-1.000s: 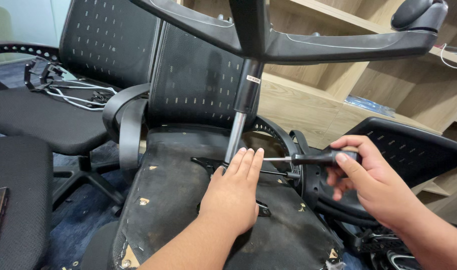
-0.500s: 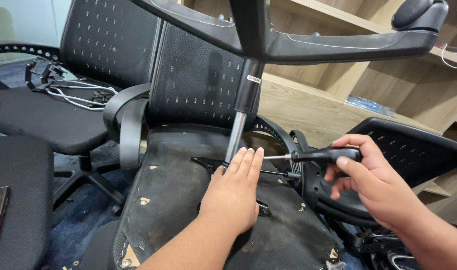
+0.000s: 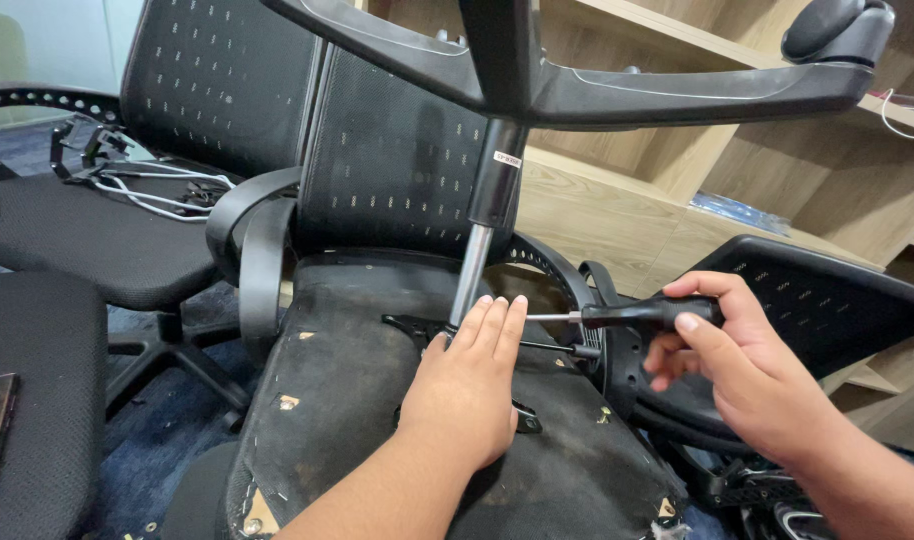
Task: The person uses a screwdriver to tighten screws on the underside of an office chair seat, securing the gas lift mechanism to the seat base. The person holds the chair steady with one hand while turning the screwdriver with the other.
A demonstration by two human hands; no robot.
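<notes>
Left hand [image 3: 464,395] lies open, flat on the plate [image 3: 417,326]; right hand [image 3: 747,370] grips the screwdriver [image 3: 617,316]. Plate looks still attached.

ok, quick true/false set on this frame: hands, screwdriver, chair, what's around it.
1. The right hand grips a black-handled screwdriver. True.
2. The left hand holds a wrench. False: it lies flat, palm down, on the metal bracket at the foot of the gas cylinder, holding no tool.
3. The chair being worked on is upside down, its star base on top. True.
4. The screwdriver shaft points straight up. False: it runs roughly level, toward the left hand's fingertips.
5. Wooden shelving stands behind the chair. True.
6. The neighbouring chair seat on the left is bare. False: white cables lie on it.
</notes>
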